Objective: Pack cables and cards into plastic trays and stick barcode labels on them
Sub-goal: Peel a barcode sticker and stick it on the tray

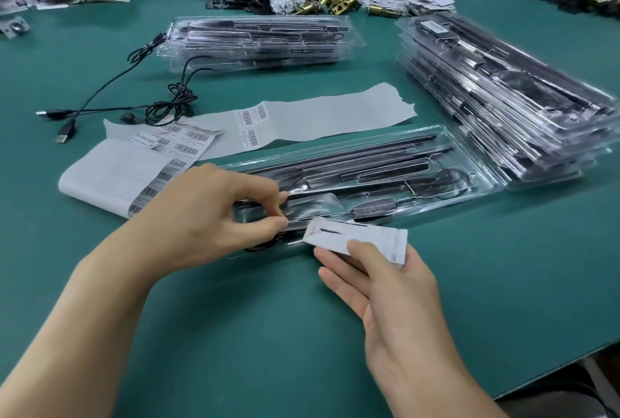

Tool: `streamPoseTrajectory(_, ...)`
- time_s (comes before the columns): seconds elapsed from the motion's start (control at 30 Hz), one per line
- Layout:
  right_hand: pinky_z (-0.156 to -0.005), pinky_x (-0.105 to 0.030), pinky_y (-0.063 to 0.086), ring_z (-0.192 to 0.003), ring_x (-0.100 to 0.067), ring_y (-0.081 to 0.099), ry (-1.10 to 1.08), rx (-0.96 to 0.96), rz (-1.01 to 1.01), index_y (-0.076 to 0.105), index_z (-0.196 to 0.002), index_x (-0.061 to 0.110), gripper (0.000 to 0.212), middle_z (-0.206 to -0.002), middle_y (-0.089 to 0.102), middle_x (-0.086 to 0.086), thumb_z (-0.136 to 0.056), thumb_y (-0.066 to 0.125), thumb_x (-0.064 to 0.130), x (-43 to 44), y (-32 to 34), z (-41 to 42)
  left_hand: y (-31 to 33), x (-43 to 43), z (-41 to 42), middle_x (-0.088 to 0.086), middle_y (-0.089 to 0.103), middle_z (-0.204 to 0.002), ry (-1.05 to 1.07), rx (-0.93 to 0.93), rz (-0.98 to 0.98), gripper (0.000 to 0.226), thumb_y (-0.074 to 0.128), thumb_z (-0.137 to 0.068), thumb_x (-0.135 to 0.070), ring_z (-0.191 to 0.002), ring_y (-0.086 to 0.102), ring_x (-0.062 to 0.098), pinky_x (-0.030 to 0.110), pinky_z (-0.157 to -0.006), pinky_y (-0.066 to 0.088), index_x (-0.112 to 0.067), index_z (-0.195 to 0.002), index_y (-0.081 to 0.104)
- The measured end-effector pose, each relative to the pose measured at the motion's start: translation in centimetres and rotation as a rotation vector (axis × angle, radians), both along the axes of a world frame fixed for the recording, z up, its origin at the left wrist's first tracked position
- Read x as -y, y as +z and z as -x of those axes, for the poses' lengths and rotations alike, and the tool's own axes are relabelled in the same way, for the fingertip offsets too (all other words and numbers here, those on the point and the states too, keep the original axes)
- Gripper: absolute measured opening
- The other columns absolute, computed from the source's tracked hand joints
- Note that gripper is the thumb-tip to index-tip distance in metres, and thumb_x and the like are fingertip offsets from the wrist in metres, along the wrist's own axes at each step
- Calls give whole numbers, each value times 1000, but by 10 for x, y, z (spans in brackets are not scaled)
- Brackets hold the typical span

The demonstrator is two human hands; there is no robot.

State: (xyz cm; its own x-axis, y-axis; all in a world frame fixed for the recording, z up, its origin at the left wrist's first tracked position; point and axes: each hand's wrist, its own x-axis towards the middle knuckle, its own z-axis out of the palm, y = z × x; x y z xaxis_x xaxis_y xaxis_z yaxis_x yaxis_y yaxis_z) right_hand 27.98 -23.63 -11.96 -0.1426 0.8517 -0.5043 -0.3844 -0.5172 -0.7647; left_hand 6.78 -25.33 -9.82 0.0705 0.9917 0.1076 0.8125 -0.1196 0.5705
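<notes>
A clear plastic tray (469,162) lies in front of me on the green table, holding black bars and a coiled black cable. My left hand (218,213) rests on the tray's near-left end, its thumb and fingers pinching something small at the tray; what it is I cannot tell. My right hand (379,280) holds a white card (362,236) at the tray's near edge, thumb on top. A strip of barcode labels (251,125) on backing paper lies just behind the tray, and a folded label sheet (141,166) lies to the left.
Stacks of packed trays stand at the back centre (261,41) and at the right (503,98). Loose black USB cables (134,98) sprawl at the left. Brass latch parts (335,1) and paper piles line the far side. The table edge runs diagonally at the lower right.
</notes>
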Motion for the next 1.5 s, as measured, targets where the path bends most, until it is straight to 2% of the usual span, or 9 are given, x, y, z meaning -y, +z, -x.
streamPoseTrajectory(0.2, -73, -32, 65, -84, -30, 78, -37, -56, 45, 57, -117, -1, 19, -95, 79, -12, -101, 50, -8, -1, 3, -2, 0, 1, -1, -11, 77, -90, -8, -7, 0, 14, 55, -78, -62, -95, 72, 32, 45, -69, 55, -50, -79, 61)
streamPoseTrajectory(0.4, -72, -28, 64, -86, -28, 78, -59, -93, 53, 58, -117, -1, 18, -96, 79, -14, -102, 51, -8, 1, 6, 7, 0, 1, -1, -24, 75, -94, -21, -1, -2, 11, 53, -79, -63, -93, 73, 27, 41, -68, 54, -53, -76, 56)
streamPoseTrajectory(0.6, -67, -25, 62, -85, -28, 79, -66, -64, 19, 58, -118, 3, 18, -97, 79, -10, -103, 52, -4, 7, 5, 18, -1, 1, 0, -15, 77, -90, -20, -12, -3, 15, 50, -79, -67, -93, 73, 25, 41, -74, 53, -53, -78, 56)
streamPoseTrajectory(0.77, -60, -29, 63, -76, -31, 78, 39, 85, -48, 58, -116, 8, 14, -88, 79, -11, -104, 52, 4, 5, 1, 19, -2, 1, 2, -4, 77, -88, -7, -40, 29, 18, 50, -79, -69, -94, 73, 22, 39, -72, 52, -52, -81, 57)
streamPoseTrajectory(0.93, -53, -35, 62, -67, -38, 76, 212, 180, -69, 56, -113, 6, 20, -69, 73, -10, -103, 39, 5, -2, -1, 7, -1, 1, 2, -16, 77, -91, -10, 5, 35, 25, 53, -77, -69, -95, 72, 28, 41, -75, 54, -48, -86, 64)
streamPoseTrajectory(1.03, -54, -33, 62, -67, -35, 77, 288, 235, -125, 56, -115, 7, 20, -74, 75, -12, -105, 39, 5, -5, -2, 2, 0, 1, 1, -27, 74, -97, -8, 33, 37, 28, 57, -75, -68, -95, 73, 31, 43, -78, 55, -45, -87, 67)
streamPoseTrajectory(1.23, -59, -34, 62, -65, -31, 76, 417, 314, -159, 58, -111, 12, 20, -75, 76, -13, -104, 41, 5, -13, -5, -6, 1, 0, 3, -49, 61, -109, -7, -56, 47, 35, 66, -65, -72, -106, 70, 5, 34, -84, 52, -52, -94, 64)
streamPoseTrajectory(1.33, -59, -33, 63, -67, -32, 77, 446, 293, -144, 59, -111, 11, 19, -73, 75, -12, -105, 43, 4, -17, -5, -13, 1, -1, 3, -48, 58, -112, -21, -90, 29, 36, 65, -65, -71, -105, 70, 4, 30, -85, 50, -55, -97, 61)
streamPoseTrajectory(1.5, -60, -33, 63, -69, -33, 77, 462, 292, -149, 58, -113, 11, 20, -77, 75, -16, -106, 41, 3, -17, -5, -19, -1, 1, 1, -40, 69, -101, -10, -31, -15, 26, 64, -71, -64, -99, 73, 18, 37, -82, 54, -49, -92, 66)
